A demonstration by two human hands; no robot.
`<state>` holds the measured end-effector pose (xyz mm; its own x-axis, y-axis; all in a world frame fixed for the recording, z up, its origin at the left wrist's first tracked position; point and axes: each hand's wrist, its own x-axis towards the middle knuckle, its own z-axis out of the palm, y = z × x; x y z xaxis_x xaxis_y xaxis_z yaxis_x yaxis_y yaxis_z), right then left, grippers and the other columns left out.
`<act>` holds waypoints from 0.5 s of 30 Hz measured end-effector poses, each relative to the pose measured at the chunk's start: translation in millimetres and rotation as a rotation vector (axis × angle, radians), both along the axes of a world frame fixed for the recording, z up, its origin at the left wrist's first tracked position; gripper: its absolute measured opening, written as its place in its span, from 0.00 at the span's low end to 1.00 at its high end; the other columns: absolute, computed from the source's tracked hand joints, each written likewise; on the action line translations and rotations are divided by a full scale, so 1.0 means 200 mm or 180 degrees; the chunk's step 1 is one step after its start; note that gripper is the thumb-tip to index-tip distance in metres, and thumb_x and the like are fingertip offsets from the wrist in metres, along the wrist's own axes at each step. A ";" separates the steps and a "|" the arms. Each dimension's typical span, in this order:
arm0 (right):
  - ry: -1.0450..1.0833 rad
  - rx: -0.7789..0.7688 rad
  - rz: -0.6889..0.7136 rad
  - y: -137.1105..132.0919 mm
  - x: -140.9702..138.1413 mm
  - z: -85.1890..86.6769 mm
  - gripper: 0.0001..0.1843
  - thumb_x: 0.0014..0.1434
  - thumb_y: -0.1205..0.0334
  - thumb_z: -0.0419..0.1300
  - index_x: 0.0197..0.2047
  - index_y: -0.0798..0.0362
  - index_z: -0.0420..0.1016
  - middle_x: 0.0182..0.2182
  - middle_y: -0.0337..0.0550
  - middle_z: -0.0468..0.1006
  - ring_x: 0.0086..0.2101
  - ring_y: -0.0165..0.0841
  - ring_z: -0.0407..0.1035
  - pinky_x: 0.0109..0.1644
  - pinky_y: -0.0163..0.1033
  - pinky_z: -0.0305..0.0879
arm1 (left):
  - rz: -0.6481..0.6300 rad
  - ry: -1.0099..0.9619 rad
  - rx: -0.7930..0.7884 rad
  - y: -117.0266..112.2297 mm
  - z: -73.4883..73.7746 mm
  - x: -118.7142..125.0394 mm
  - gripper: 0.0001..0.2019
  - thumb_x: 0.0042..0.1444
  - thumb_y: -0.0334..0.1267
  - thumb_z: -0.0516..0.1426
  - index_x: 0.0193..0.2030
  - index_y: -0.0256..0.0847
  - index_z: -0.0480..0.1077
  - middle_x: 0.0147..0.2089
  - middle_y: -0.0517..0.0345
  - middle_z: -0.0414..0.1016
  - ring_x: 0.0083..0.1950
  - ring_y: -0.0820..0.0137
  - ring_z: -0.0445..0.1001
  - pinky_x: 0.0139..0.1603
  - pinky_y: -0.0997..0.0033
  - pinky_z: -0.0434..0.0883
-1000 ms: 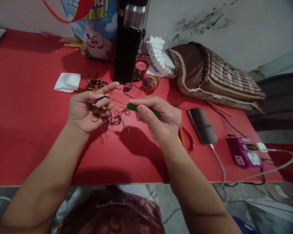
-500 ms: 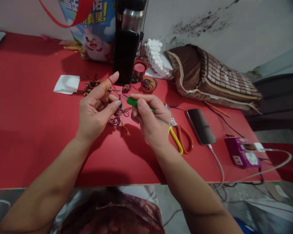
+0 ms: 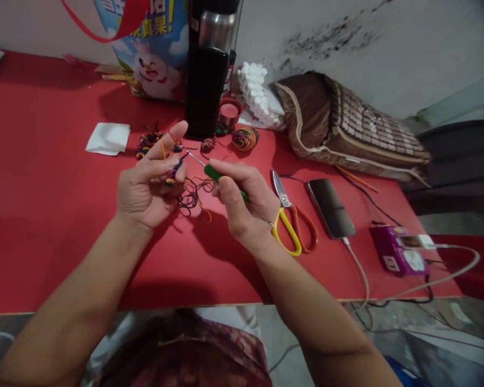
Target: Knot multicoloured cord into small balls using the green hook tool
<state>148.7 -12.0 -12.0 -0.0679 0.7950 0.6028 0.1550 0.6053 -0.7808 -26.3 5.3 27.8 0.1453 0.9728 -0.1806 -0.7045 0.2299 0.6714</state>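
My right hand (image 3: 248,201) grips the green handle of a crochet hook (image 3: 213,172), whose thin metal tip points left toward my other hand. Between the thumb and fingers of my left hand (image 3: 147,188) is a small piece of dark multicoloured crochet (image 3: 173,173). Orange and dark yarn loops round the raised left index finger. A dark strand runs from the piece up to the hook's tip. Loose tangled yarn (image 3: 189,201) lies on the table below the hands. Behind my left hand sits a heap of colourful yarn pieces (image 3: 145,144).
Beyond the hands are a yarn ball (image 3: 245,138), a smaller ball (image 3: 207,145) and an upright black phone (image 3: 205,91). Scissors (image 3: 288,215) and a charging phone (image 3: 331,208) lie right, near a purple box (image 3: 401,250). A white paper (image 3: 108,138) lies left on the red table (image 3: 44,215).
My left hand has turned and shifted slightly left, bringing the crochet piece into view. The hook has drawn back a little, and its metal tip now shows with a strand at it.
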 end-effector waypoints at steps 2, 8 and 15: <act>-0.0052 0.0071 0.0002 0.01 0.01 0.01 0.16 0.77 0.49 0.61 0.57 0.46 0.84 0.42 0.44 0.87 0.40 0.35 0.82 0.49 0.47 0.83 | -0.0131 -0.0194 0.0006 0.02 -0.01 -0.03 0.20 0.56 0.27 0.57 0.54 0.40 0.82 0.22 0.61 0.68 0.19 0.76 0.54 0.17 0.76 0.43; -0.0203 0.0278 0.0066 0.02 0.03 0.05 0.13 0.77 0.52 0.62 0.54 0.46 0.86 0.37 0.43 0.87 0.36 0.34 0.81 0.45 0.45 0.83 | -0.0361 -0.0786 -0.0230 0.05 -0.02 -0.07 0.36 0.53 0.28 0.57 0.71 0.37 0.72 0.19 0.65 0.65 0.16 0.74 0.56 0.15 0.76 0.50; -0.0205 0.0322 0.0275 0.02 0.06 0.07 0.10 0.75 0.58 0.64 0.54 0.47 0.87 0.36 0.40 0.87 0.33 0.30 0.79 0.42 0.40 0.81 | -0.0456 -0.1052 -0.0591 0.06 0.01 -0.09 0.40 0.59 0.31 0.50 0.81 0.27 0.61 0.15 0.65 0.61 0.14 0.72 0.57 0.14 0.76 0.54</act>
